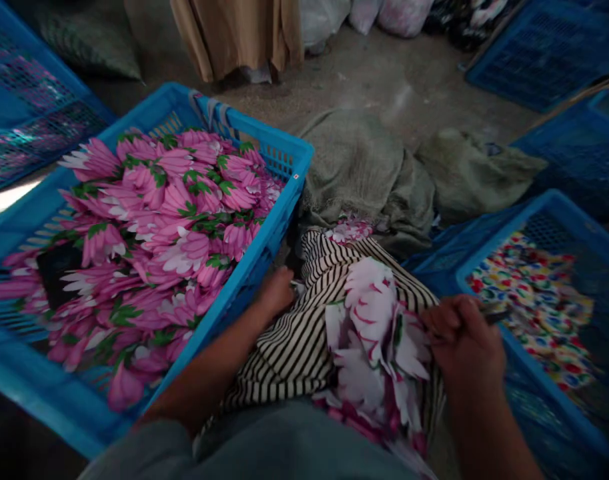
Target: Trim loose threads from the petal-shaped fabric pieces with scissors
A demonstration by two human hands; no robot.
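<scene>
My left hand [279,291] is closed beside the striped cloth [289,353] over my lap; a small pale bit shows at its fingertips, too blurred to name. My right hand [467,333] is closed around a slender dark-tipped tool [495,315] that sticks out toward the right. Its fingertips are by a heap of white and pink petal pieces [369,313] lying on the cloth. To my left, a blue crate [229,333] is filled with pink artificial flower pieces [174,200] with green bases. A dark flat rectangular object [59,272] rests among them.
On the right stands a blue crate [509,347] holding multicoloured pieces [539,307]. Grey-green sacks [354,160] lie ahead on the floor. Other blue crates [549,50] are at the far right. A brown cardboard box [239,33] and pale bags [404,15] sit at the back.
</scene>
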